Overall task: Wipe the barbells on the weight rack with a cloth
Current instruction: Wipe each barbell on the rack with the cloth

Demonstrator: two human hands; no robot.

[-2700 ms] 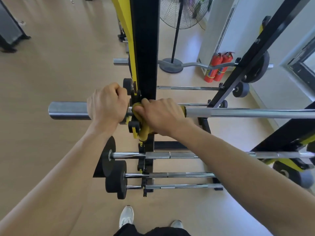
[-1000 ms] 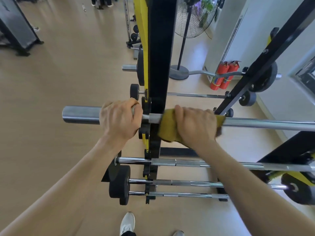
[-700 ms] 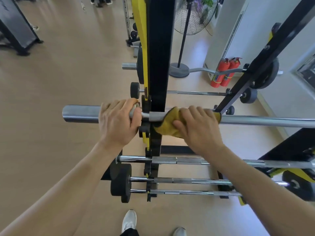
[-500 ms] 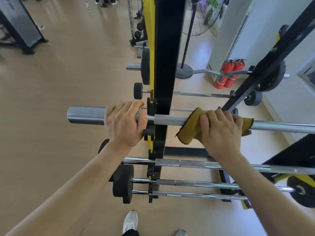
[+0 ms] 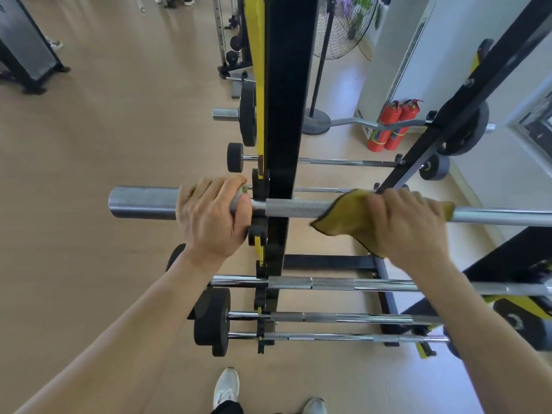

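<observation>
A long steel barbell lies across the black and yellow weight rack at chest height. My left hand grips the bar's thick sleeve just left of the rack upright. My right hand is wrapped over the bar to the right of the upright, holding a yellow cloth around the shaft. A corner of the cloth hangs below the bar.
More barbells rest on lower rack pegs, some with black plates. A curl bar, two red fire extinguishers and a standing fan are behind the rack. My shoes stand on the wooden floor.
My right hand has slid the cloth to the right along the bar, away from the rack upright. My left hand has kept its grip on the sleeve.
</observation>
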